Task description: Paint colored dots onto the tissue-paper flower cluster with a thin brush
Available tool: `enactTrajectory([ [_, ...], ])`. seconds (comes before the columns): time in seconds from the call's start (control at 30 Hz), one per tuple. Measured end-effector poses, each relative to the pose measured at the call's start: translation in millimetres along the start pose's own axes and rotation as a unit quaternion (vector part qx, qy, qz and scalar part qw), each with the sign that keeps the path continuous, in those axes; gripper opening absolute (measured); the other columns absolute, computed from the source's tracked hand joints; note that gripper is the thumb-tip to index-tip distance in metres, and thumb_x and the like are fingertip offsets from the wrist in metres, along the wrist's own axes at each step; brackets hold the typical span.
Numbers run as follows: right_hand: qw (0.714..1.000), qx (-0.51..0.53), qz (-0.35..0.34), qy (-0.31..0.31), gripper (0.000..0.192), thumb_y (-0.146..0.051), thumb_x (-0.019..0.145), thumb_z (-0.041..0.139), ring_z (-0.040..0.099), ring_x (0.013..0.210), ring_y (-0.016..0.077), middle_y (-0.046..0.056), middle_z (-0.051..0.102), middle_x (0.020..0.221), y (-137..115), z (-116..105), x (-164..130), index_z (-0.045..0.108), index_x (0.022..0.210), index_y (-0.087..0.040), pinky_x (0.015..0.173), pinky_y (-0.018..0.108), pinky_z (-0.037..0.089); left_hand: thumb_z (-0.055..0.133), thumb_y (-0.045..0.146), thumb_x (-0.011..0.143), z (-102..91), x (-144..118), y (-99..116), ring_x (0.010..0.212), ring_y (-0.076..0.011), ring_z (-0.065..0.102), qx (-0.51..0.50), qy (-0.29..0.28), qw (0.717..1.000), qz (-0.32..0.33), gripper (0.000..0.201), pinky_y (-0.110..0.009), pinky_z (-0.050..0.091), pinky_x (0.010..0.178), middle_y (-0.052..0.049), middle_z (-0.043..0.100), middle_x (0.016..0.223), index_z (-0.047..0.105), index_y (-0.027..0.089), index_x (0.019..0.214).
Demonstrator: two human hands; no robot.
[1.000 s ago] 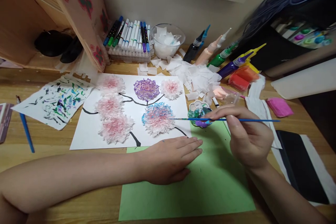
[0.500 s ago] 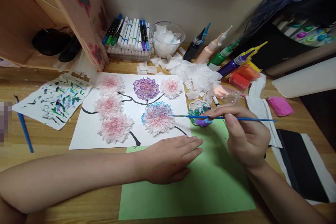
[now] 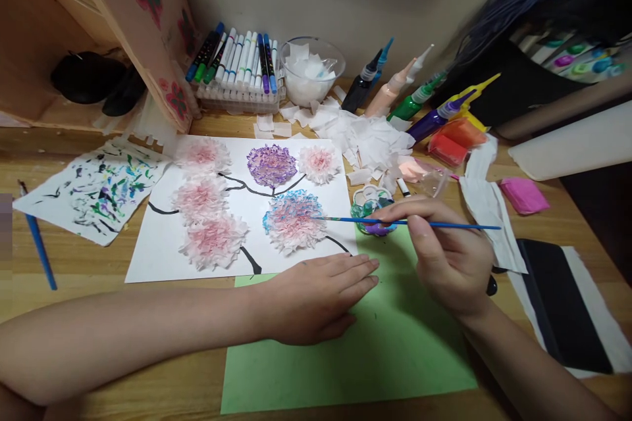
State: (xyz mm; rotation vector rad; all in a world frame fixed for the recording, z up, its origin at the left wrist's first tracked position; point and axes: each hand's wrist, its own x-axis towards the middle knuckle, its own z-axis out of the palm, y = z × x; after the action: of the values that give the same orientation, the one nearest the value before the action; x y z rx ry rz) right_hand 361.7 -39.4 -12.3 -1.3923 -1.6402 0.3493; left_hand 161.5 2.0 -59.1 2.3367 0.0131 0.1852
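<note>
R hand (image 3: 451, 263) w/ brush (image 3: 409, 223) touching tissue flower (image 3: 293, 222).

A single head-worn camera looks forward and down, close over the wooden tabletop (image 3: 99, 270), facing the wall.

The desk (image 3: 74, 263) was wood — pale, visibly grained, with a dull sheen. On it lay matt white paper (image 3: 162, 250) carrying flowers of ruffled tissue (image 3: 213, 241), soft and crinkled. The green sheet (image 3: 385, 355) looked like smooth, matt card. The paintbrush (image 3: 444, 225) had a glossy blue handle. The paint bottles (image 3: 409, 105) were shiny plastic, and the bowl (image 3: 311, 72) was clear and glossy — glass or plastic, hard to tell. The loose tissue squares (image 3: 365, 138) were thin and matt.
</note>
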Motion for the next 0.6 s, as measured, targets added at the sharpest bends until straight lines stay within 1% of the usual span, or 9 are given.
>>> enactTrajectory([
  [0.13,0.999,-0.001,0.014,0.031,0.023,-0.024,0.095,0.047,0.067,0.082,0.0185,0.003,0.07,0.085,0.1,0.0,-0.2,0.069,0.092,-0.026,0.07,0.032,0.056,0.048,0.022,0.091,-2.1,0.5,0.6,0.141,-0.0303,0.036,0.007,-0.01,1.0,-0.001,0.055,-0.042,0.035,0.114,-0.021,0.034,0.154,0.04,0.003,0.142],
  [0.23,1.0,-0.006,0.01,-0.003,0.022,-0.024,0.094,0.048,0.067,0.081,0.0182,0.003,0.071,0.086,-1.7,1.4,0.4,0.07,0.094,-0.026,0.07,0.032,0.055,0.046,0.024,0.092,-4.0,1.3,1.6,0.141,-0.0301,0.034,0.018,-0.022,1.0,-0.006,0.054,-0.04,0.032,0.116,-0.02,0.034,0.154,0.04,0.003,0.142],
  [0.3,1.0,0.006,0.004,0.003,0.021,-0.024,0.094,0.049,0.067,0.081,0.0191,0.003,0.071,0.085,-4.0,0.8,2.4,0.07,0.093,-0.027,0.07,0.034,0.054,0.045,0.025,0.093,-4.5,1.6,1.8,0.142,-0.0299,0.033,0.024,-0.029,0.999,-0.009,0.054,-0.041,0.031,0.116,-0.019,0.033,0.155,0.039,0.003,0.143],
  [0.33,0.999,0.013,0.003,0.03,0.021,-0.025,0.094,0.049,0.067,0.08,0.0197,0.002,0.07,0.083,-5.3,-0.7,4.3,0.07,0.091,-0.027,0.071,0.035,0.053,0.045,0.025,0.093,-4.5,1.5,1.8,0.143,-0.0297,0.033,0.025,-0.032,0.999,-0.009,0.055,-0.041,0.032,0.116,-0.019,0.033,0.155,0.039,0.004,0.143],
  [0.4,0.992,0.017,-0.001,0.123,0.022,-0.026,0.092,0.051,0.065,0.075,0.0204,0.002,0.068,0.077,-7.5,-7.4,9.9,0.07,0.084,-0.028,0.069,0.038,0.051,0.045,0.025,0.094,-3.9,0.8,1.4,0.143,-0.0294,0.031,0.026,-0.035,0.999,-0.008,0.055,-0.042,0.032,0.116,-0.019,0.03,0.156,0.037,0.004,0.144],
  [0.47,0.976,0.006,0.006,0.216,0.024,-0.026,0.092,0.052,0.061,0.067,0.0195,0.001,0.064,0.07,-8.0,-18.8,17.0,0.069,0.075,-0.027,0.063,0.038,0.047,0.045,0.025,0.095,-2.8,-0.1,0.8,0.144,-0.0294,0.031,0.029,-0.034,0.999,-0.007,0.055,-0.042,0.031,0.117,-0.019,0.029,0.157,0.036,0.004,0.145],
  [0.5,0.97,-0.001,0.02,0.242,0.026,-0.025,0.092,0.052,0.059,0.062,0.0182,0.002,0.061,0.069,-7.2,-25.5,20.3,0.069,0.072,-0.026,0.059,0.037,0.044,0.044,0.025,0.095,-2.3,-0.6,0.4,0.144,-0.0294,0.031,0.031,-0.033,0.999,-0.007,0.055,-0.042,0.031,0.117,-0.019,0.029,0.157,0.036,0.004,0.145],
  [0.57,0.967,-0.009,0.045,0.25,0.029,-0.026,0.093,0.052,0.054,0.054,0.0147,0.001,0.057,0.064,-3.3,-38.6,25.2,0.067,0.068,-0.024,0.053,0.035,0.04,0.044,0.026,0.096,-1.6,-1.1,0.0,0.144,-0.0295,0.031,0.041,-0.031,0.999,-0.007,0.055,-0.042,0.031,0.117,-0.018,0.029,0.157,0.035,0.005,0.146],
  [0.6,0.971,-0.011,0.051,0.231,0.03,-0.028,0.093,0.053,0.053,0.051,0.0134,0.001,0.056,0.063,-0.4,-43.8,26.3,0.066,0.066,-0.023,0.051,0.034,0.039,0.043,0.027,0.097,-1.5,-1.2,-0.1,0.144,-0.0293,0.03,0.048,-0.031,0.998,-0.007,0.054,-0.042,0.031,0.117,-0.018,0.029,0.157,0.035,0.005,0.146],
])
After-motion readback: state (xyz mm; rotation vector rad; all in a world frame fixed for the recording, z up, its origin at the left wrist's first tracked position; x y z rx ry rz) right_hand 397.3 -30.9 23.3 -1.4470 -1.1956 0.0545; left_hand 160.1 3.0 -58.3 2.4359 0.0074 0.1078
